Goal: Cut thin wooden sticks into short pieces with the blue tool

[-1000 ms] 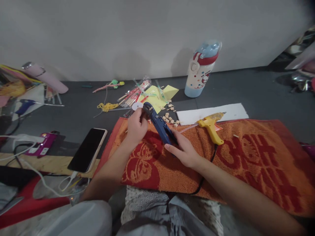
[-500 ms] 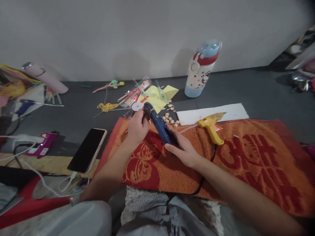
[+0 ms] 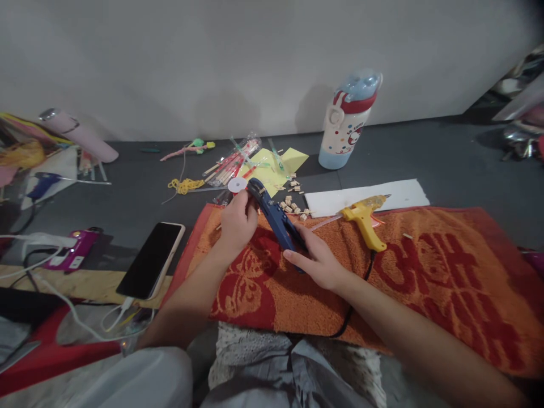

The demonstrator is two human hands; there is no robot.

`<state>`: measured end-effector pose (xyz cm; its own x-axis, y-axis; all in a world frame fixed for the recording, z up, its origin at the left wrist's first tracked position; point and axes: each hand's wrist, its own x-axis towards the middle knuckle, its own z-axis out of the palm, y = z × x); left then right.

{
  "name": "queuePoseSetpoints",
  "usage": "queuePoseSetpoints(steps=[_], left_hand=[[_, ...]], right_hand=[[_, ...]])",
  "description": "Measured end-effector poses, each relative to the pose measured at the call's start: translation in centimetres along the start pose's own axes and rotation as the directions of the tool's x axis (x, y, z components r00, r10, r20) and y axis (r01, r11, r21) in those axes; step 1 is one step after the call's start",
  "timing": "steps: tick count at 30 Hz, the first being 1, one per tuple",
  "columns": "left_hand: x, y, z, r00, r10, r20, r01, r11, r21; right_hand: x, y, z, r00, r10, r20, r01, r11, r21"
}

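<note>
My right hand (image 3: 318, 258) is wrapped round the handles of a dark blue crimping tool (image 3: 275, 218), which slants up and left over the towel. Its handles are a little apart. My left hand (image 3: 238, 221) is closed in a pinch at the tool's head; what its fingers hold is hidden. Several small cut wooden pieces (image 3: 291, 205) lie just beyond the tool. A white round spool (image 3: 237, 184) sits behind my left hand. Under both hands is an orange and red towel (image 3: 327, 306).
A yellow glue gun (image 3: 364, 218) lies right of my hands, partly on a white board (image 3: 403, 194). Behind are yellow paper (image 3: 295, 160), bagged sticks (image 3: 232, 164) and an upright bottle (image 3: 346, 124). Left are a phone (image 3: 149, 260) on a cable and a purple power strip (image 3: 76, 249).
Almost nothing differs. The crimping tool's handles look slightly further apart, and its head has shifted very slightly. Both hands stay in place.
</note>
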<state>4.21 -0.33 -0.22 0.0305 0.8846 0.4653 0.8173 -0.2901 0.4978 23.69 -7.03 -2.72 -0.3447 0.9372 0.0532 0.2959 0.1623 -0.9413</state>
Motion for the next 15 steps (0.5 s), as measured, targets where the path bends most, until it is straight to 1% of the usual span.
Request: queuePoseSetpoints(steps=[9, 15], left_hand=[[-0.06, 0.10, -0.11, 1.000, -0.006, -0.011, 0.006, 1.000, 0.005], [-0.02, 0.30, -0.20, 1.000, -0.021, -0.014, 0.021, 1.000, 0.000]], right_hand=[[0.02, 0.24, 0.02, 1.000, -0.014, 0.007, 0.014, 1.000, -0.004], [0.02, 0.34, 0.09, 1.000, 0.007, 0.006, -0.007, 1.000, -0.029]])
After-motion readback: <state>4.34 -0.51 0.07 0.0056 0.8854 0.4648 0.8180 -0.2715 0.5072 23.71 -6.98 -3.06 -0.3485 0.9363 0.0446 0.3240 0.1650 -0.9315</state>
